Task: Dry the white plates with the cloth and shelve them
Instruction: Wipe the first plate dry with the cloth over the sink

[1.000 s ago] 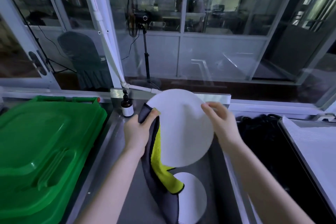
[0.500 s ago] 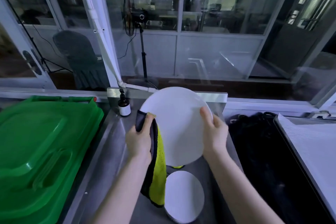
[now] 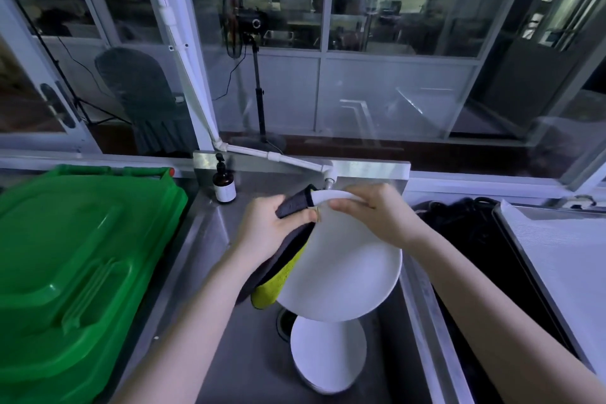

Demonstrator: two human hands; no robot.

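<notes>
I hold a white plate (image 3: 344,269) tilted over the steel sink (image 3: 210,239). My right hand (image 3: 377,213) grips its far rim, fingers curled over the edge. My left hand (image 3: 269,226) pinches a grey and yellow cloth (image 3: 282,269) against the plate's left edge; the cloth hangs down behind and below the plate. A second white plate (image 3: 328,354) lies in the sink bottom, partly hidden under the held plate.
A green plastic bin lid (image 3: 75,259) fills the left side. A dark pump bottle (image 3: 224,184) stands at the sink's back left corner. A white tap spout (image 3: 329,179) hangs just behind the plate. A black tub (image 3: 475,239) and a pale tray (image 3: 564,259) lie on the right.
The plate has tipped from upright, facing me, to lying flatter and lower over the sink. My right hand slid from the right edge to the far rim, close to my left hand.
</notes>
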